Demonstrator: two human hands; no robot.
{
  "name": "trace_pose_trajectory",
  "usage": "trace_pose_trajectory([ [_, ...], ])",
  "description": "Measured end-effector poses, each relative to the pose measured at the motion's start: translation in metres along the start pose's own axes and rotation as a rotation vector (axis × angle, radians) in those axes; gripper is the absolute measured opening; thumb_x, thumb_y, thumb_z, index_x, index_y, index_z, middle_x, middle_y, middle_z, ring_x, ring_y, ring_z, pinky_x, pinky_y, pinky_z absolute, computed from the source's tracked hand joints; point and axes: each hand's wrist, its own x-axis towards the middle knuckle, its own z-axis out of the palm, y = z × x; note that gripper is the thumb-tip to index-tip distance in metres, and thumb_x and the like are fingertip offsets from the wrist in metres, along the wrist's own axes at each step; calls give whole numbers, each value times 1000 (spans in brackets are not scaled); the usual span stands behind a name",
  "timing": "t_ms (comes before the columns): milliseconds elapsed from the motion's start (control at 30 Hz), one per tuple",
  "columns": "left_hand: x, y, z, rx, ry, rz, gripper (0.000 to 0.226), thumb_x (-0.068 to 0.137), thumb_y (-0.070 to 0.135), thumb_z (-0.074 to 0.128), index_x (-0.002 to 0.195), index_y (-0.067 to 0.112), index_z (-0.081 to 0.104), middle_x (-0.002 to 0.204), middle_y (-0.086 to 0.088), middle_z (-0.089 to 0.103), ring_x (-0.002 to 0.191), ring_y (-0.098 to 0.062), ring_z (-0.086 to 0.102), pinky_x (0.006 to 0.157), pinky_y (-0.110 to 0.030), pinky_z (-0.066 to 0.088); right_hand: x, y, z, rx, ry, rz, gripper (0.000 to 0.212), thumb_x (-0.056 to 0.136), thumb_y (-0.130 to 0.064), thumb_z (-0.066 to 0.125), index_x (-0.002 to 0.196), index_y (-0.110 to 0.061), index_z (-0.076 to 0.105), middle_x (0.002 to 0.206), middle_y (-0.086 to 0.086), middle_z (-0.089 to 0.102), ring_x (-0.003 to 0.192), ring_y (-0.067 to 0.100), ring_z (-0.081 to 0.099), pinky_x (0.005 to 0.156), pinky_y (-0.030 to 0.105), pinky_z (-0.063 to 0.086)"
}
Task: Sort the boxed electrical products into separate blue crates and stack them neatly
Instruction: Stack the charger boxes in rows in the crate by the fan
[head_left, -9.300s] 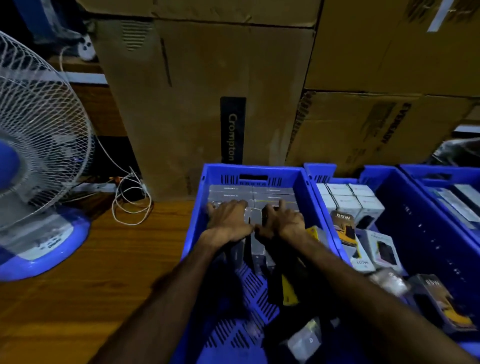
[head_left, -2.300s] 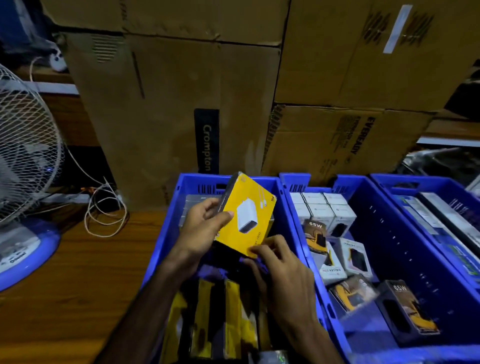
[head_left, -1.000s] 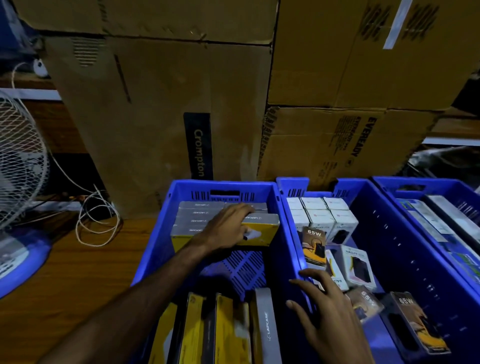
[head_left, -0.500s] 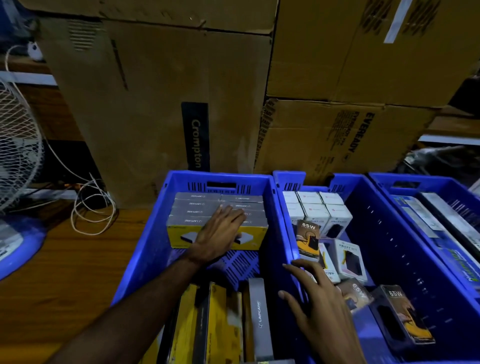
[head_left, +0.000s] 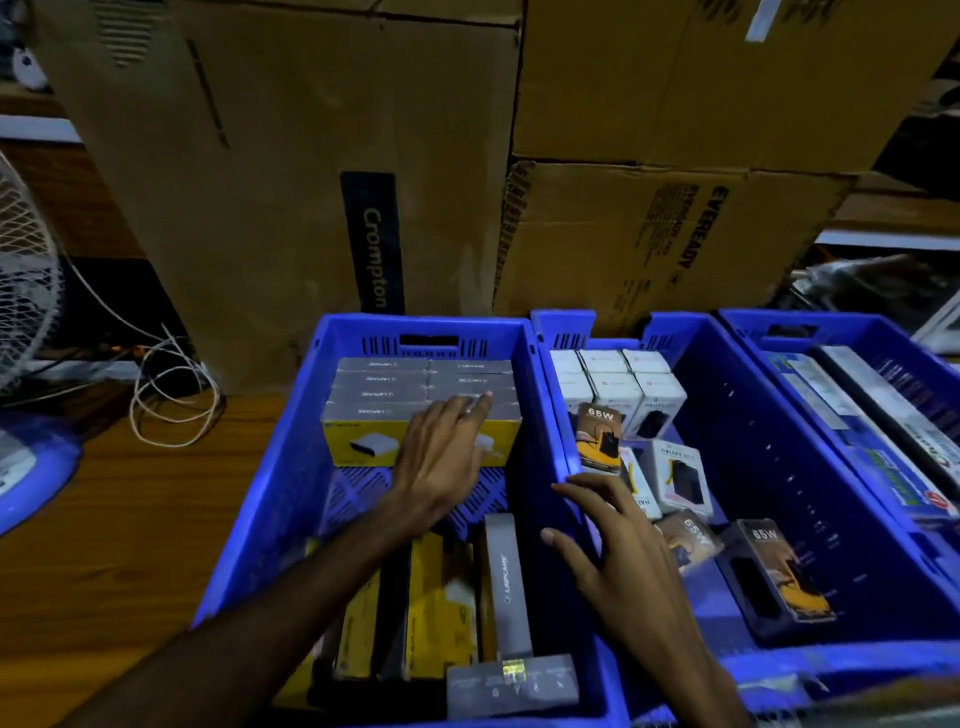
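My left hand (head_left: 441, 460) lies flat, fingers spread, on the front of a neat stack of yellow and grey charger boxes (head_left: 374, 410) at the far end of the left blue crate (head_left: 270, 483). More yellow boxes (head_left: 436, 618) stand on edge at that crate's near end. My right hand (head_left: 618, 561) hovers open over the wall between the left crate and the middle blue crate (head_left: 810, 467). The middle crate holds white boxes (head_left: 618, 384) stacked at the back and loose 65W boxes (head_left: 779, 577).
Tall cardboard cartons (head_left: 322, 171) stand right behind the crates. A third blue crate (head_left: 883, 410) with long flat boxes is at the right. A fan (head_left: 26, 332) and a coiled white cable (head_left: 171, 395) sit on the wooden top at the left.
My left hand put a yellow box onto the far stack and now rests flat against it. My right hand moved from inside the left crate to the dividing wall.
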Motion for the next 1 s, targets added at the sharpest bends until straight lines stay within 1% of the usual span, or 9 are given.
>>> trace_pose_trajectory([
  [100, -30, 30, -25, -184, -181, -151, 65, 91, 65, 61, 145, 29, 52, 141, -3, 61, 129, -29, 57, 103, -40, 47, 0, 1, -1, 91, 50, 14, 34, 93, -40, 70, 126, -33, 65, 129, -23, 52, 116, 4, 59, 92, 34, 54],
  [200, -52, 49, -37, -28, -451, -160, 78, 85, 80, 54, 139, 25, 53, 141, -9, 59, 129, -34, 56, 100, -41, 46, 0, 1, -1, 130, 73, 13, 29, 94, -34, 70, 122, -32, 67, 125, -23, 54, 115, 3, 60, 92, 36, 54],
  [367, -65, 64, -23, 33, -585, -205, 71, 86, 73, 56, 131, 19, 52, 134, -14, 63, 122, -36, 61, 94, -43, 46, 2, 4, 2, 159, 88, -4, 26, 93, -26, 71, 119, -28, 68, 123, -20, 56, 116, 4, 60, 94, 37, 54],
  [533, -60, 53, -32, -194, -506, -323, 39, 81, 41, 64, 110, 20, 50, 126, -14, 65, 116, -37, 63, 86, -38, 47, 3, 3, 2, 170, 99, -29, 25, 93, -24, 72, 118, -27, 69, 122, -20, 56, 118, 4, 59, 96, 37, 53],
  [633, -58, 26, -43, -406, -369, -412, 56, 68, 50, 70, 117, 28, 53, 116, -5, 67, 108, -31, 65, 85, -39, 54, 4, 1, 0, 204, 104, -34, 26, 94, -25, 71, 119, -28, 69, 121, -19, 57, 117, 3, 59, 96, 36, 52],
  [733, -59, 6, -55, -651, -254, -424, 68, 59, 49, 87, 116, 27, 59, 90, 2, 70, 84, -19, 66, 66, -32, 48, 6, -1, -1, 231, 113, -43, 26, 93, -23, 72, 118, -29, 69, 120, -20, 58, 116, 3, 59, 96, 36, 52],
  [867, -60, -5, -74, -851, -153, -296, 54, 55, 45, 93, 99, 22, 73, 90, 3, 78, 83, -17, 73, 73, -36, 59, 12, -4, -4, 258, 100, -71, 36, 92, -30, 74, 126, -33, 64, 124, -17, 57, 120, 4, 57, 98, 36, 51],
  [933, -60, -4, -88, -851, -164, -190, 36, 65, 27, 94, 95, 29, 75, 88, 14, 78, 84, -6, 71, 76, -29, 57, 17, -13, -10, 261, 55, -94, 50, 89, -43, 74, 136, -38, 57, 128, -20, 53, 123, -2, 52, 101, 28, 47],
  [1000, -59, -2, -100, -801, -197, -80, 40, 69, 20, 92, 96, 42, 74, 94, 20, 76, 92, -1, 69, 80, -22, 54, 24, -24, -14, 244, 6, -135, 62, 85, -54, 73, 142, -42, 51, 130, -21, 49, 126, -3, 49, 102, 25, 42],
])
